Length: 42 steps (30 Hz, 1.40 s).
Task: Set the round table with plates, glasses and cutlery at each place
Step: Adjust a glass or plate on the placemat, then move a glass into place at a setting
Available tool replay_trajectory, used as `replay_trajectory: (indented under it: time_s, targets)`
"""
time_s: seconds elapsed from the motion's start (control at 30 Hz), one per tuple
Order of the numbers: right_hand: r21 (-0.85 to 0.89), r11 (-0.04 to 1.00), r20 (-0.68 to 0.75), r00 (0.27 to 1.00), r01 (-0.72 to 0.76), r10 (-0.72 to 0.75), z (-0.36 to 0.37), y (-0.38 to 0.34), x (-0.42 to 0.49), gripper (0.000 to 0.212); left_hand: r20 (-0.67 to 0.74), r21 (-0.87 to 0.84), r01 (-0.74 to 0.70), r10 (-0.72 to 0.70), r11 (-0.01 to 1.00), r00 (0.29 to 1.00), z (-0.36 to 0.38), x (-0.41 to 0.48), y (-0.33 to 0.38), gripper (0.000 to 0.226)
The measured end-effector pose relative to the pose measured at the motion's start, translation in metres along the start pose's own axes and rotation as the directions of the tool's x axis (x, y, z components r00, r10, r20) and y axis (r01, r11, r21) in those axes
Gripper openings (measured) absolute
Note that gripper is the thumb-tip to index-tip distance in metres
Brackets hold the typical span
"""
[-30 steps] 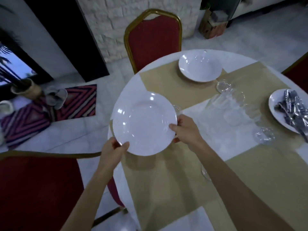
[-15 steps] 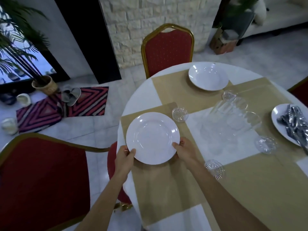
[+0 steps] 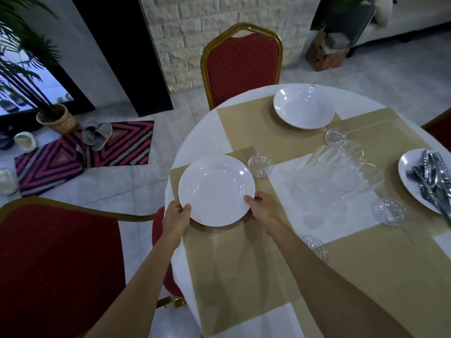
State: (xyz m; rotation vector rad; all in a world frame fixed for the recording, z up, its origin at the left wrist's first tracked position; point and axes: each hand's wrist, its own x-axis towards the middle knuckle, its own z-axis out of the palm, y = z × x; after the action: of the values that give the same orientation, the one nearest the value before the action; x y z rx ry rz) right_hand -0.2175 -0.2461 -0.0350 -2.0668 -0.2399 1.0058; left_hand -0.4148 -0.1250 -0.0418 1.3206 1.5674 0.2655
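A white plate (image 3: pixel 216 189) lies low over the tan runner at the left edge of the round table (image 3: pixel 195 132). My left hand (image 3: pixel 176 218) grips its near-left rim and my right hand (image 3: pixel 263 211) grips its near-right rim, thumbs on top. A second white plate (image 3: pixel 303 109) sits at the far place. A third plate (image 3: pixel 412 181) at the right carries a pile of cutlery (image 3: pixel 433 184). Clear glasses (image 3: pixel 341 172) lie clustered mid-table, and small glass coasters (image 3: pixel 260 166) are spread around them.
A red chair with a gold frame (image 3: pixel 241 62) stands at the far side, another red chair (image 3: pixel 48 264) at my near left. A striped mat (image 3: pixel 80 154), slippers and a potted plant (image 3: pixel 56 118) occupy the floor to the left.
Both hands have lowered the plate from up in the air down to the runner at the table's left edge. The view has pulled back and up.
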Motion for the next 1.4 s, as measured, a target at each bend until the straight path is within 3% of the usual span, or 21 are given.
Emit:
replay_trajectory:
  time_s: [0.27,0.4,0.6,0.63,0.7,0.83,1.0,1.2,1.4]
  targets:
    - [0.008,0.997,0.079,0.994,-0.071,0.070,-0.001,-0.008,0.005,0.030,0.048,-0.049,0.032,-0.029,0.998,0.998,-0.002,0.001,0.001,0.006]
    - [0.019,0.998,0.052,0.997,-0.058,0.057,-0.008,-0.009,-0.001,0.025,0.082,-0.017,0.064,-0.063,0.998,0.995,-0.012,-0.003,0.017,0.007]
    - [-0.180,0.978,-0.064,0.990,0.109,-0.122,-0.038,-0.024,-0.021,0.019,-0.114,0.109,-0.169,0.181,0.980,0.977,-0.011,-0.025,0.050,0.011]
    - [-0.205,0.968,-0.078,0.983,0.145,-0.163,-0.044,-0.028,-0.025,0.020,-0.118,0.122,-0.203,0.217,0.971,0.969,-0.007,-0.030,0.060,0.024]
    - [-0.242,0.945,-0.115,0.961,0.220,-0.253,-0.058,-0.038,-0.032,0.021,-0.067,0.133,-0.286,0.296,0.949,0.953,0.007,-0.041,0.080,0.038]
    - [-0.285,0.904,-0.193,0.904,0.320,-0.381,-0.096,-0.055,-0.044,0.021,0.151,0.117,-0.477,0.459,0.871,0.876,0.053,-0.070,0.119,0.033]
    - [-0.316,0.891,-0.332,0.842,0.326,-0.426,-0.147,-0.062,-0.048,0.022,0.402,0.096,-0.596,0.517,0.797,0.756,0.120,-0.095,0.158,0.036]
    - [-0.476,0.857,-0.442,0.788,0.198,-0.428,-0.186,-0.066,-0.029,0.035,0.575,0.214,-0.696,0.488,0.685,0.657,0.183,-0.090,0.198,0.055]
    - [-0.675,0.738,-0.435,0.814,-0.012,-0.385,-0.193,-0.061,-0.007,0.030,0.676,0.223,-0.766,0.471,0.603,0.567,0.217,-0.077,0.220,0.083]
